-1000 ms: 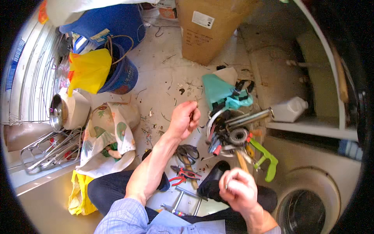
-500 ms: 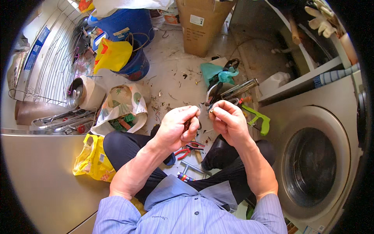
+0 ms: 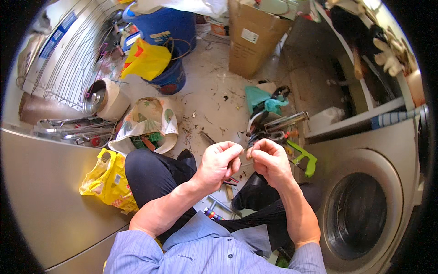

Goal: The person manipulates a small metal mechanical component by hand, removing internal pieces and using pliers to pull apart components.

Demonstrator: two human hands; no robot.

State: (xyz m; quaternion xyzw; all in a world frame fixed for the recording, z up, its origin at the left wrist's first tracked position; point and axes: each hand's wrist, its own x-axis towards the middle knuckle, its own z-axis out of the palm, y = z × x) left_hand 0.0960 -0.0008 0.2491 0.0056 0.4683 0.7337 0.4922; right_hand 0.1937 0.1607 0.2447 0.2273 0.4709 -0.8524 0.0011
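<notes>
My left hand (image 3: 220,164) is closed, thumb pressed to curled fingers, in front of my crossed legs. Whatever it holds is hidden by the fingers. A thin dark rod (image 3: 207,137) shows just beyond its knuckles; I cannot tell whether it is held or lies on the floor. My right hand (image 3: 270,160) is closed in a pinch, its fingertips close to the left thumb with a small gap between. What it pinches is too small to name. Below my hands, a grey T-shaped metal tool (image 3: 221,204) lies between my legs, and pliers, mostly covered by the left hand, show red handle ends (image 3: 232,181).
A green-handled tool (image 3: 305,157) and metal tools lie right of my hands, before a front-loading washing machine (image 3: 360,205). On the left are a yellow plastic bag (image 3: 107,180) and a patterned bag (image 3: 148,121). Blue buckets (image 3: 166,80) and a cardboard box (image 3: 248,43) stand beyond scattered debris.
Both hands sit lower in the picture as the view shifted. The left hand has turned, and the reddish-brown coil seen in it earlier is hidden now. Both stay closed and near each other.
</notes>
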